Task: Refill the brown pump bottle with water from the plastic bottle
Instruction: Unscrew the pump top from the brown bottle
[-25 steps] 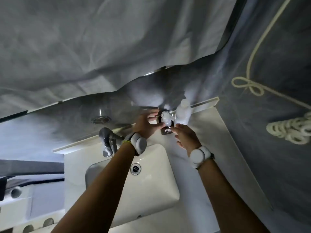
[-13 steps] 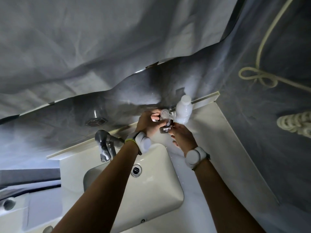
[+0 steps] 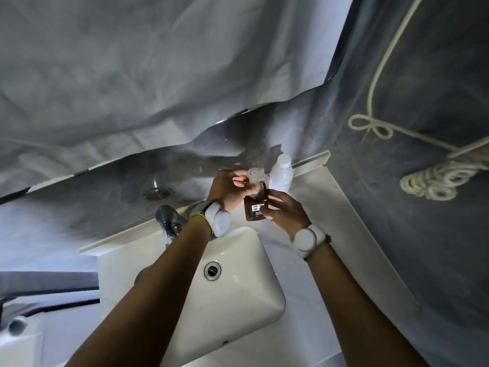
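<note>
Head view is showing the opening step just above frame centre: right hand (image 3: pixel 287 211) gripping the brown pump bottle (image 3: pixel 255 207), left hand (image 3: pixel 229 188) pinching its pump top (image 3: pixel 254 175), which is probably needing unscrewing next, the plastic bottle (image 3: pixel 281 174) standing just behind on the table (image 3: pixel 333 207).

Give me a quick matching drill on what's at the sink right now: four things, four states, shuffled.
1 brown pump bottle
2 plastic bottle
3 left hand
4 right hand

A grips the pump top
B stands capped at the back of the counter
C held between both hands
D holds the brown body

Pairs: 1-C, 2-B, 3-A, 4-D
</note>
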Tool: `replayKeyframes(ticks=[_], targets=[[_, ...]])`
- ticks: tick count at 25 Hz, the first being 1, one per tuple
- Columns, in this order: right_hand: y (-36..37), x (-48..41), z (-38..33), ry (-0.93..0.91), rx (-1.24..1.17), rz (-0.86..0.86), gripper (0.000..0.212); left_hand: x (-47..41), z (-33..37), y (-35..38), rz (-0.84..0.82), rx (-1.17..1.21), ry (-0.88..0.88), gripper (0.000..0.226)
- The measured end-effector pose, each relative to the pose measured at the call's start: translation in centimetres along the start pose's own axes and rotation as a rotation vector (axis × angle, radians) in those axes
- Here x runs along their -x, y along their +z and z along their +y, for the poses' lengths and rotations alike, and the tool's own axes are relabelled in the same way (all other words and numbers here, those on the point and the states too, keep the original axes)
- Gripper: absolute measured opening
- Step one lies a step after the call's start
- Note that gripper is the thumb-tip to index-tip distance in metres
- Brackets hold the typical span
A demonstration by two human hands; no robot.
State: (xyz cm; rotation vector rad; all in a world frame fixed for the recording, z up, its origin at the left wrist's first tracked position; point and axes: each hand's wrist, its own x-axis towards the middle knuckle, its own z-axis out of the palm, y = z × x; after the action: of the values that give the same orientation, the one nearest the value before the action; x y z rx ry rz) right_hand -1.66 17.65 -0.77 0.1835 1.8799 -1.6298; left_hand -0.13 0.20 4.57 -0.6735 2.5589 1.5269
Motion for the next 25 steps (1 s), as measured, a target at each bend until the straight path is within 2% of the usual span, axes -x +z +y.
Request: replayKeyframes(ticks=[5, 9, 11, 14, 18, 22, 25], targets=[[-1.4, 2.1, -3.3, -0.085, 0.059, -0.069, 0.065, 2.9, 3.5, -1.8, -0.017, 0.054, 0.115, 0.03], [-3.0, 3.5, -5.4, -0.17, 0.138, -0.165, 0.071, 4.9, 6.7, -3.2, -0.052, 0.039, 0.18, 0.018], [-3.6, 4.5, -6.4, -0.202, 0.138, -0.216, 0.067, 6.4, 8.5, -4.0, -0.045, 0.052, 0.227, 0.011], [-3.9, 6.0, -8.6, -0.246, 0.12, -0.277, 0.058, 8.4, 11.1, -5.1, -0.039, 0.113, 0.268, 0.011], [-4.1, 8.6, -12.0, -0.321, 0.17, -0.372, 0.055, 11.0, 14.0, -7.2, -0.026, 0.242, 0.291, 0.008], [-4.8, 11.8, -15.2, -0.373, 0.155, -0.522, 0.034, 13.4, 16.0, -9.1, -0.074, 0.294, 0.344, 0.029], [-5.3, 13.7, -16.7, -0.371, 0.106, -0.631, 0.046, 15.1, 16.9, -10.1, -0.176, 0.334, 0.418, 0.031]])
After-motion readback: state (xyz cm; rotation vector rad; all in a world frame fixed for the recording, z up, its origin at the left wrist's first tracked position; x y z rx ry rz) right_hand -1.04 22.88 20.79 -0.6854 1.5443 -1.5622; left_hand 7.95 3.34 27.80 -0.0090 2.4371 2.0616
